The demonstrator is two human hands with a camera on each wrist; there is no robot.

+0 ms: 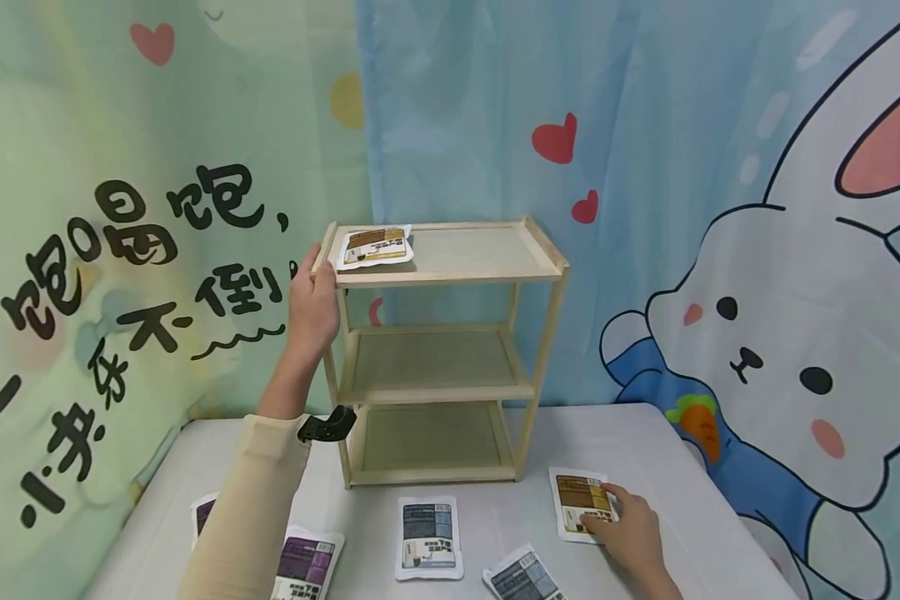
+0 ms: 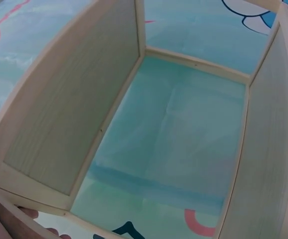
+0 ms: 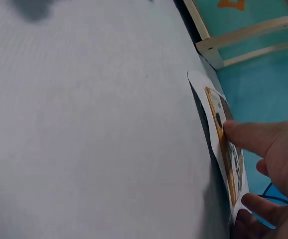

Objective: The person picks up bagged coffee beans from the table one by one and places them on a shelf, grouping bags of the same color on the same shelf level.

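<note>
My left hand (image 1: pixel 317 304) grips the left end of the top tier of a light wooden three-tier shelf (image 1: pixel 450 277). In the left wrist view, a few fingertips (image 2: pixel 29 212) curl round the wooden frame (image 2: pixel 34 191). A brown-and-white packet (image 1: pixel 375 247) lies on the top tier, close to that hand. On the table, my right hand (image 1: pixel 630 533) holds another brown-and-white packet (image 1: pixel 579 492) at its right side. The right wrist view has one digit on the label of this packet (image 3: pixel 218 119) and other fingers at its edge.
Grey-blue packets (image 1: pixel 429 537) (image 1: pixel 527 577) lie in front of the shelf on the white-covered table (image 1: pixel 645 442). Purple packets (image 1: pixel 307 562) (image 1: pixel 204 512) are at the left, partly behind my left sleeve (image 1: pixel 247 508). A printed curtain (image 1: pixel 465 108) hangs behind.
</note>
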